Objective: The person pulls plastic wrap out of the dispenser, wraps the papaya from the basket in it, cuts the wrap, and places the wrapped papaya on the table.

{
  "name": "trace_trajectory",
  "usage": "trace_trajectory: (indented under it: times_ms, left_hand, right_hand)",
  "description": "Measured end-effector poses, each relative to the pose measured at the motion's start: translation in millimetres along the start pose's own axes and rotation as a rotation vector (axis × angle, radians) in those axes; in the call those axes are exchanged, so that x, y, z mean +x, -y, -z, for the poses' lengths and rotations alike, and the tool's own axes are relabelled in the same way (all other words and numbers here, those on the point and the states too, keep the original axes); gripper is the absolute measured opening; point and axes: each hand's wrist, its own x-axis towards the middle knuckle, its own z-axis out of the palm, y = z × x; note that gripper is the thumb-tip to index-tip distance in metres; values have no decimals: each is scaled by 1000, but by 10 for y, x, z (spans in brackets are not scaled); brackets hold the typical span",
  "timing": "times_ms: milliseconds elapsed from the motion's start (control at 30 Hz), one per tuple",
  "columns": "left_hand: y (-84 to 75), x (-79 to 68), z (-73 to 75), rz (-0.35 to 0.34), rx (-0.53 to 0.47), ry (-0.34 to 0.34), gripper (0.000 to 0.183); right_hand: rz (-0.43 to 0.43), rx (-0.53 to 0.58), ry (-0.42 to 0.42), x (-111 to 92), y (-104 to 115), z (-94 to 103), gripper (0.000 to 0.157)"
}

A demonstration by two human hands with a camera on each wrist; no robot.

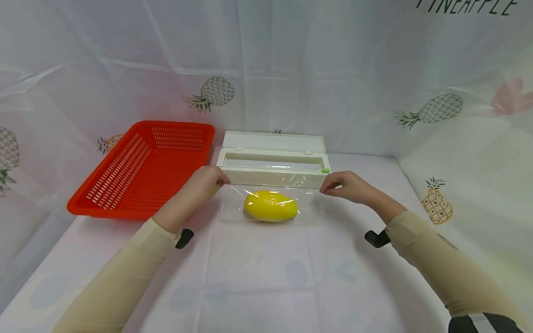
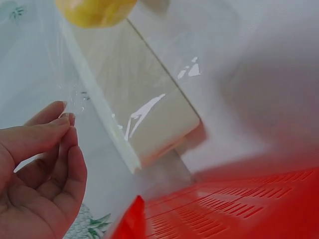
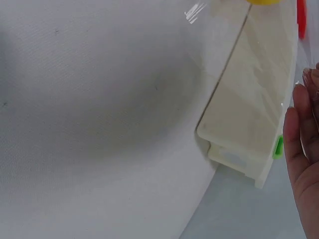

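A sheet of clear plastic wrap [image 1: 233, 208] stretches between both hands, in front of a white wrap dispenser box [image 1: 270, 178] whose lid stands raised. My left hand [image 1: 206, 182] pinches the wrap's left corner between thumb and fingertips; the left wrist view shows this hand [image 2: 42, 174] close up. On the other side my right hand [image 1: 347, 186] pinches the right corner, near the box's green slider [image 1: 325, 170]. A smooth yellow mango-shaped fruit [image 1: 270, 206] lies on the table, with the film over or around it; exactly how it lies I cannot tell.
A red slotted plastic basket [image 1: 93, 212] stands at the left, close beside the left forearm. Behind the table hangs a white curtain [image 1: 312, 92] printed with pineapples. The table [image 1: 258, 286] has a pale patterned cover.
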Motion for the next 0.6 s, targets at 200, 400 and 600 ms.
trace_trajectory:
  times_ms: [200, 400, 600]
  left_hand:
    - [59, 101, -73, 35, -25, 38, 21]
    - [91, 150, -147, 78, -93, 76, 22]
    - [134, 193, -219, 121, -182, 94, 23]
  right_hand:
    - [22, 38, 27, 67, -82, -41, 8]
    - [22, 58, 34, 128, -193, -83, 9]
    - [-62, 65, 50, 191, -230, -131, 10]
